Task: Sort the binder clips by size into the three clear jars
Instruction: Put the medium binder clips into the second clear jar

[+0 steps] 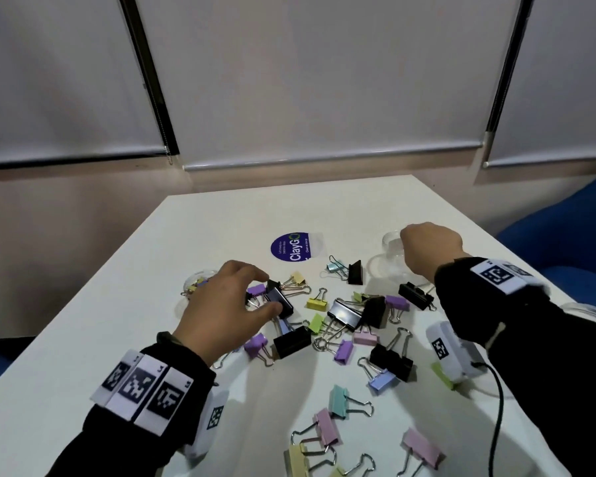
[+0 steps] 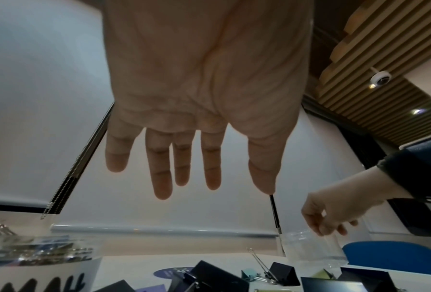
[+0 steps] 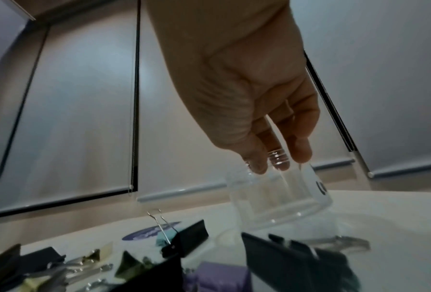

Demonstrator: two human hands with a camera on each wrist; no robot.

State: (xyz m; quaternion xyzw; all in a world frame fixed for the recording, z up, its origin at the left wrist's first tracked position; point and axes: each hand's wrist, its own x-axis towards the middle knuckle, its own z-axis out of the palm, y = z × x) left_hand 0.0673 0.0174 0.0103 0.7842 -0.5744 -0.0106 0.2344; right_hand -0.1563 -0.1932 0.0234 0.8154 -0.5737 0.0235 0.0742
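One clear jar [image 3: 279, 197] under right grip [image 3: 271, 158].

White table [image 1: 324, 208], drawn white roller blinds [image 1: 317, 80], blue chair [image 1: 565, 232], slatted ceiling [image 2: 374, 65]

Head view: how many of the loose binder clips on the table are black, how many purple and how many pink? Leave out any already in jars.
black binder clips: 7
purple binder clips: 4
pink binder clips: 3
Total: 14, counting only what shows; the arms may hide more.
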